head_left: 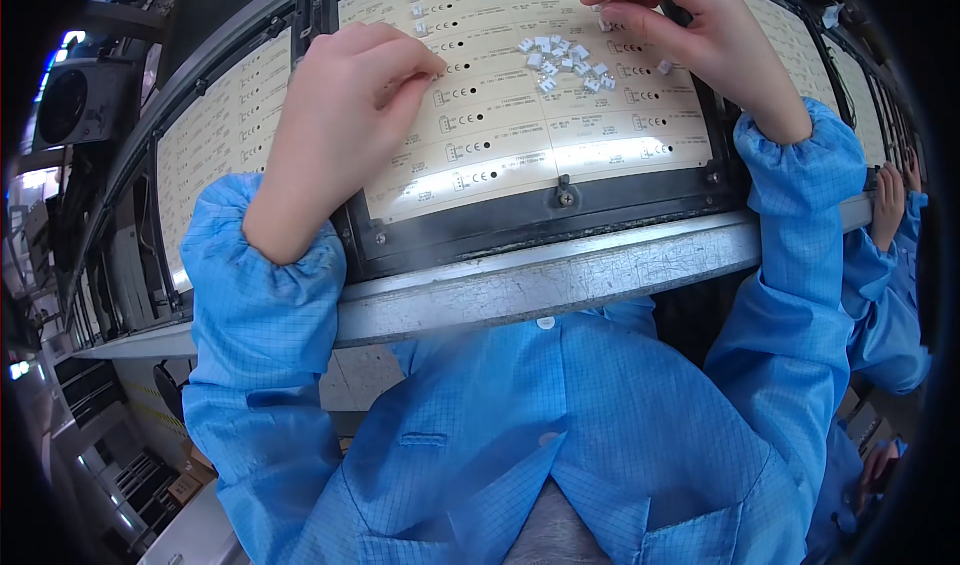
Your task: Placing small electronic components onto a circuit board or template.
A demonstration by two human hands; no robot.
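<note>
A cream printed circuit panel (520, 140) lies in a black frame in front of me. My left hand (345, 95) is over its left part, thumb and fingertips pinched together at a printed row; whatever they hold is hidden. At the upper right, my right hand (690, 25) bends its thumb and index finger together just above a small white connector (604, 26); I cannot make out anything between them. Between the hands lies a loose pile of small white connectors (562, 57). More white connectors (420, 27) stand in a column along the panel's upper left.
A metal rail (550, 287) runs along the near edge of the line. Similar panels sit to the left (215, 135) and right (785, 55). One loose connector (665, 67) lies under my right palm. At far right is another person's hand (887, 205).
</note>
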